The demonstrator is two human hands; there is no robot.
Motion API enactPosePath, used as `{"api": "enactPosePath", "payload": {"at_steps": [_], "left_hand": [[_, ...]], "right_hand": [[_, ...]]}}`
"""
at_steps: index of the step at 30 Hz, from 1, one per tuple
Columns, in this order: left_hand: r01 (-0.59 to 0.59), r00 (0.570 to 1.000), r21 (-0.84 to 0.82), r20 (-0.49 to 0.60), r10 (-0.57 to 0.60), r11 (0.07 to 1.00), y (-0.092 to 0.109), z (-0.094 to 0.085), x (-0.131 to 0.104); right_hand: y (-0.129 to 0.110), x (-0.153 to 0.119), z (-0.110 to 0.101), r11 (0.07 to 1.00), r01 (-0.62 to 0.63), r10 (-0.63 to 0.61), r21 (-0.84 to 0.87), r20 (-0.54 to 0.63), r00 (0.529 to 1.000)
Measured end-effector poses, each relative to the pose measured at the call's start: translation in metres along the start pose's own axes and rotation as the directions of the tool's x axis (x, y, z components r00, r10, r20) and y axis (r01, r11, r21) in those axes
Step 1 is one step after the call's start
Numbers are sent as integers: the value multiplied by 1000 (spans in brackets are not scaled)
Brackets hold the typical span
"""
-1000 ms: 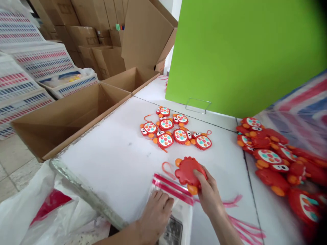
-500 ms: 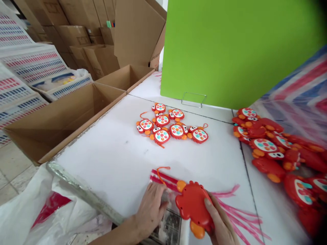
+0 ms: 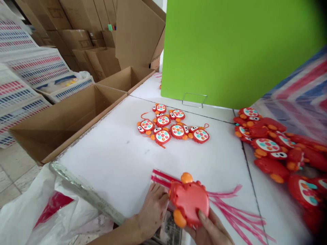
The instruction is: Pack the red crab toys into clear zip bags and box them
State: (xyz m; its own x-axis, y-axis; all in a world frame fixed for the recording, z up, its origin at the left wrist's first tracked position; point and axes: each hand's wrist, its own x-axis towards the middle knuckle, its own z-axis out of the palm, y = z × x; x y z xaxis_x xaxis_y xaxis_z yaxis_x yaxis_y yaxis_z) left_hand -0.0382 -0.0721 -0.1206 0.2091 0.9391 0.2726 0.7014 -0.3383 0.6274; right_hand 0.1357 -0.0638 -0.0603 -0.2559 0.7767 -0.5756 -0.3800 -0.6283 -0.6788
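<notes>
A red crab-shaped toy [image 3: 192,202] with orange claws shows its plain back near the table's front edge. My right hand [image 3: 211,226] grips its lower right side, thumb on the back. My left hand [image 3: 154,207] is closed at the toy's left edge, over a clear plastic bag; what its fingers pinch is hidden. Pink ribbon strips [image 3: 237,216] fan out right of the toy, and a pink-edged band [image 3: 160,177] lies behind my left hand. Several similar toys [image 3: 162,135] lie face up mid-table, some with orange cord loops.
On the right is a heap of red toys [image 3: 267,144] beside striped sheeting. A green panel [image 3: 230,51] stands at the back, with a wire stand [image 3: 194,100] before it. Open cardboard boxes [image 3: 68,119] line the left table edge; white crates [image 3: 48,68] stand beyond.
The toy has turned and moved left, up to my left hand. The orange cord that stood out above my left hand no longer shows.
</notes>
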Motion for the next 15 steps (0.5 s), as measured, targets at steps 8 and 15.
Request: {"api": "enactPosePath", "payload": {"at_steps": [8, 15], "left_hand": [[-81, 997, 99, -3, 82, 992, 4, -5, -6], [4, 1000, 40, -12, -4, 999, 5, -42, -5]], "right_hand": [[1, 27, 2, 483, 368, -423, -795, 156, 892], [13, 27, -17, 250, 303, -442, -920, 170, 881]]}}
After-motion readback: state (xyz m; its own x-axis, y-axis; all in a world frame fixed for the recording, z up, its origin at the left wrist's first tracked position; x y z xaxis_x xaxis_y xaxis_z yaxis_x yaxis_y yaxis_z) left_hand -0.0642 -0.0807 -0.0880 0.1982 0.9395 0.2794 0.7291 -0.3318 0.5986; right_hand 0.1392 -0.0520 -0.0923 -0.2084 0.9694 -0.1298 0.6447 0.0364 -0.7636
